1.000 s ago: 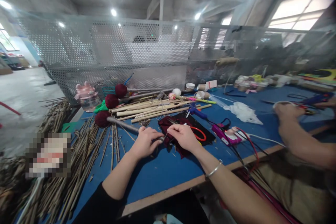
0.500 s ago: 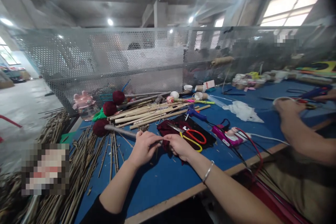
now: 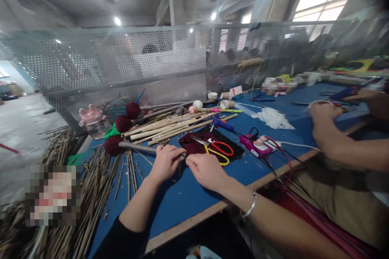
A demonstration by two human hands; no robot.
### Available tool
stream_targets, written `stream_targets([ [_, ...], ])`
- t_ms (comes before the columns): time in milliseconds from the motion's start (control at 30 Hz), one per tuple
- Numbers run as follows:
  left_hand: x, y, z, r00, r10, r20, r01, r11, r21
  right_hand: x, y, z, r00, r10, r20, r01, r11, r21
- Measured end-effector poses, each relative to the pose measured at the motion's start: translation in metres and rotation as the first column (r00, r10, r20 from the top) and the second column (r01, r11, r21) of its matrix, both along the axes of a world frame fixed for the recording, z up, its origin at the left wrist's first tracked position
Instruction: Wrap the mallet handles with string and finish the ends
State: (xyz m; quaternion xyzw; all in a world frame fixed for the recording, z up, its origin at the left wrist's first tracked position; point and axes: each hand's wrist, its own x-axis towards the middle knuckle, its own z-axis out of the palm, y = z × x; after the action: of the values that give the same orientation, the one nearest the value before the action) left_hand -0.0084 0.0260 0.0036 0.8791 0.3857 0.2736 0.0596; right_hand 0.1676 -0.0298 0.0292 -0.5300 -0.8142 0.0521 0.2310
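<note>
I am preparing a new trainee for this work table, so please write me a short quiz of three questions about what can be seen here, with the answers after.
1. How many dark red balls can be seen?
A. One
B. Three
C. Six

2. True or false: the left hand holds a grey stick.

3. Fill in the missing word: the scissors have one red handle and one ____ handle.

Key: 1. B; 2. True; 3. yellow
</note>
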Motion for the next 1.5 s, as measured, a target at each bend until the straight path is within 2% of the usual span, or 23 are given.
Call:
stream_targets([
  [133,-0.001,-0.002,0.003,0.999,-0.028,-0.024,0.028,0.999,-0.026,0.011,0.014,0.012,0.999,0.047,0.013,-0.048,0.998,0.032],
  [300,-0.003,-0.007,0.009,0.998,-0.044,-0.053,0.041,0.997,-0.062,0.011,0.025,0.01,0.99,0.139,-0.024,-0.137,0.987,0.081],
  [400,-0.006,-0.013,0.014,0.999,-0.04,-0.018,0.039,0.998,-0.048,0.008,0.031,0.008,0.97,0.176,-0.169,-0.165,0.983,0.077],
  [500,-0.012,-0.017,0.018,0.998,-0.016,0.063,0.016,1.0,0.006,0.012,0.046,0.008,0.907,0.217,-0.361,-0.227,0.974,0.014],
  [567,-0.016,-0.02,0.021,0.991,0.007,0.133,-0.014,0.999,0.051,0.018,0.063,0.006,0.838,0.265,-0.477,-0.357,0.927,-0.112],
  [633,-0.017,-0.023,0.024,0.98,0.03,0.199,-0.048,0.995,0.083,0.024,0.083,0.004,0.776,0.31,-0.55,-0.513,0.816,-0.264],
  [700,-0.016,-0.026,0.026,0.971,0.027,0.236,-0.05,0.995,0.092,0.021,0.1,-0.001,0.771,0.342,-0.538,-0.58,0.725,-0.372],
  [733,-0.014,-0.028,0.026,0.971,0.01,0.237,-0.032,0.996,0.089,0.015,0.106,-0.003,0.787,0.361,-0.501,-0.58,0.711,-0.398],
  [800,-0.009,-0.031,0.024,0.975,-0.029,0.218,0.014,0.997,0.072,-0.005,0.115,-0.006,0.808,0.405,-0.429,-0.571,0.719,-0.397],
  [900,-0.001,-0.033,0.018,0.983,-0.045,0.177,0.039,0.998,0.04,-0.042,0.126,0.0,0.778,0.462,-0.426,-0.599,0.75,-0.282],
  [1000,0.003,-0.032,0.013,0.989,-0.034,0.144,0.032,0.999,0.015,-0.059,0.151,0.023,0.784,0.457,-0.42,-0.536,0.839,-0.09],
  [1067,0.003,-0.032,0.011,0.989,-0.037,0.143,0.038,0.999,-0.001,-0.054,0.177,0.045,0.811,0.41,-0.418,-0.426,0.903,0.058],
  [1133,0.004,-0.031,0.009,0.987,-0.045,0.153,0.048,0.999,-0.019,-0.041,0.207,0.07,0.838,0.344,-0.424,-0.319,0.939,0.131],
  [1233,0.006,-0.031,0.006,0.986,-0.054,0.159,0.063,0.997,-0.049,-0.024,0.251,0.111,0.864,0.227,-0.45,-0.238,0.971,0.035],
  [1333,0.009,-0.03,0.002,0.986,-0.069,0.151,0.082,0.993,-0.082,-0.021,0.289,0.153,0.863,0.2,-0.464,-0.207,0.978,0.037],
  [1433,0.01,-0.028,-0.002,0.987,-0.066,0.15,0.082,0.991,-0.102,-0.032,0.312,0.188,0.848,0.211,-0.487,-0.2,0.977,0.074],
  [1500,0.01,-0.027,-0.004,0.987,-0.059,0.149,0.076,0.991,-0.111,-0.042,0.319,0.206,0.836,0.232,-0.498,-0.207,0.973,0.107],
])
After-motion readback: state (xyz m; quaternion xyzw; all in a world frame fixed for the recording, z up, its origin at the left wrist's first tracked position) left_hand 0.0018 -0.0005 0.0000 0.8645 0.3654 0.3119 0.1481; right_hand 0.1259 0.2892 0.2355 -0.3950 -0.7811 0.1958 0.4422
